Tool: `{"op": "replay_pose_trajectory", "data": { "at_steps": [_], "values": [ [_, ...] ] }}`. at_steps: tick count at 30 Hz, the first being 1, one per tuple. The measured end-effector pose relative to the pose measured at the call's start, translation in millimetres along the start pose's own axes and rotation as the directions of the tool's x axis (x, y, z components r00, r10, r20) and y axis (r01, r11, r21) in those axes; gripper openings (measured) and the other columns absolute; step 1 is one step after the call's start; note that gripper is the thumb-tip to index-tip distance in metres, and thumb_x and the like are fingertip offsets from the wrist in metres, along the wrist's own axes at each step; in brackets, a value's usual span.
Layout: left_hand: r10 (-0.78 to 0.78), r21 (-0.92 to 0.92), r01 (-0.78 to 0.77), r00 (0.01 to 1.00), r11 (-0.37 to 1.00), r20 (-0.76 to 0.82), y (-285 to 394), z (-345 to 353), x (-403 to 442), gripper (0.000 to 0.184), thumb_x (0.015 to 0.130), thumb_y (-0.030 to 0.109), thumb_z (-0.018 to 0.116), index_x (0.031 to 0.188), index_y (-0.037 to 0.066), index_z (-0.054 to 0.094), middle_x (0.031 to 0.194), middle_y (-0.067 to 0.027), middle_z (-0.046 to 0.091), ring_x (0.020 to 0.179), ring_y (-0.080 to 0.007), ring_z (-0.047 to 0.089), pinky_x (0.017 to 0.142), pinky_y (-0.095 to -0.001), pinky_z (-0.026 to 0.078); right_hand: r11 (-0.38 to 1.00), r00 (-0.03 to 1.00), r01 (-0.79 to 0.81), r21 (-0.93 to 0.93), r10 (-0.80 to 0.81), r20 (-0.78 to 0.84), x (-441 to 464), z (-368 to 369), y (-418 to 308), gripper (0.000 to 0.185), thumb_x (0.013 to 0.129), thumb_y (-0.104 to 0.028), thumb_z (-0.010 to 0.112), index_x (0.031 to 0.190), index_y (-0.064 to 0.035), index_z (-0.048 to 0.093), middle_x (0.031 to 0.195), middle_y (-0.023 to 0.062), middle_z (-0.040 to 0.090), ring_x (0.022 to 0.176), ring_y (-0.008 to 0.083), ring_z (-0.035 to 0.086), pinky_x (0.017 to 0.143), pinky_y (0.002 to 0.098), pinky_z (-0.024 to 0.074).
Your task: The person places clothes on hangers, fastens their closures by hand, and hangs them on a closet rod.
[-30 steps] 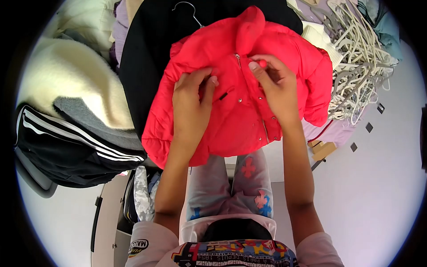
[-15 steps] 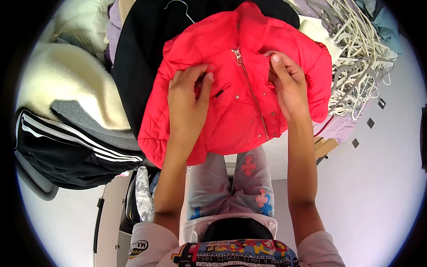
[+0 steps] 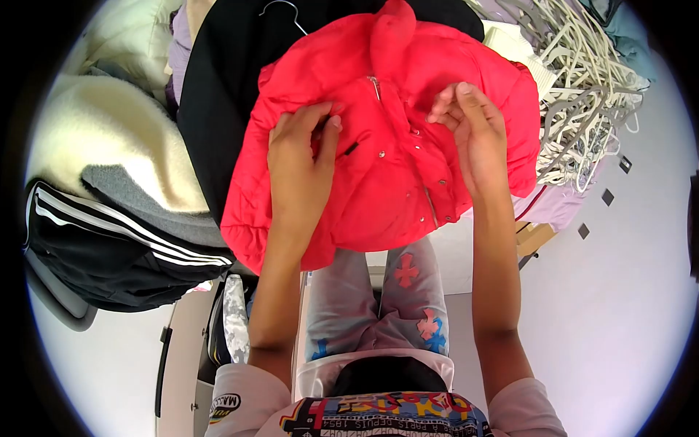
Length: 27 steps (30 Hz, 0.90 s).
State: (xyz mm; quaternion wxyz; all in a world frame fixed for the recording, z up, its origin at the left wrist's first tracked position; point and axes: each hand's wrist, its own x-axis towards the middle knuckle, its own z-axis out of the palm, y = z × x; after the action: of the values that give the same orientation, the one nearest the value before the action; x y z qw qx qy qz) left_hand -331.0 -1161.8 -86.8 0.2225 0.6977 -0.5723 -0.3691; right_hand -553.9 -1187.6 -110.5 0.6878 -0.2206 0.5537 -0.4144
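At the upper middle of the head view, a red padded jacket lies front side up, its collar toward the top edge and its lower hem just above the person's trousers. The zip runs down the front at a slant, with metal snaps to either side of it. Behind the jacket, a black garment shows along the left and upper edges. A metal hanger hook stands out over this black cloth; which garment it belongs to cannot be determined.

The left hand rests on the jacket's left-hand panel, fingers bent, thumb a little apart from the forefinger. Whether cloth is pinched between the fingertips cannot be confirmed. A short dark mark on the jacket sits just beside the thumb.

The right hand is over the panel on the other side of the zip, palm partly turned inward, fingers loosely curled and thumb clear of them. No item is seen in its grasp.

Right of the jacket: a heap of pale hangers. Left: a cream fluffy garment and a black garment with white stripes.
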Motion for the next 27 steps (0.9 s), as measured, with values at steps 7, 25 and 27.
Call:
{"op": "replay_pose_trajectory", "data": {
  "at_steps": [7,25,27],
  "values": [
    [-0.01,-0.03,0.009,0.999,0.999,-0.031,2.1,0.5,0.3,0.014,0.089,0.006,0.064,0.101,-0.001,0.066,0.088,-0.0121,0.068,0.077,-0.0273,0.058,0.077,-0.0363,0.046,0.915,0.97,0.234,-0.329,-0.198,0.139,-6.4,24.6,-6.3,0.033,0.087,-0.003,0.071,0.117,-0.0015,0.059,0.087,0.0016,0.065,0.076,0.0084,0.06,0.072,0.0227,0.0483],
    [0.043,0.052,-0.043,0.999,0.998,0.011,0.2,-3.2,-0.2,0.016,0.091,0.002,0.061,0.106,-0.002,0.067,0.09,-0.0124,0.069,0.084,-0.0212,0.064,0.078,-0.0297,0.048,0.997,0.973,-0.031,-0.077,0.048,0.225,1.1,13.8,-5.0,0.022,0.095,-0.003,0.059,0.115,0.0051,0.064,0.094,0.0139,0.071,0.084,0.018,0.068,0.08,0.0301,0.0562],
    [0.063,0.034,-0.063,0.998,0.997,0.002,-1.5,-1.7,-0.8,0.017,0.092,0.001,0.06,0.107,-0.003,0.066,0.09,-0.0126,0.069,0.084,-0.0212,0.064,0.078,-0.0295,0.048,0.998,0.971,-0.034,-0.057,0.046,0.233,1.7,13.6,-4.2,0.022,0.095,-0.003,0.059,0.115,0.0052,0.064,0.094,0.0142,0.071,0.084,0.0185,0.068,0.08,0.0304,0.0562]
  ]
}}
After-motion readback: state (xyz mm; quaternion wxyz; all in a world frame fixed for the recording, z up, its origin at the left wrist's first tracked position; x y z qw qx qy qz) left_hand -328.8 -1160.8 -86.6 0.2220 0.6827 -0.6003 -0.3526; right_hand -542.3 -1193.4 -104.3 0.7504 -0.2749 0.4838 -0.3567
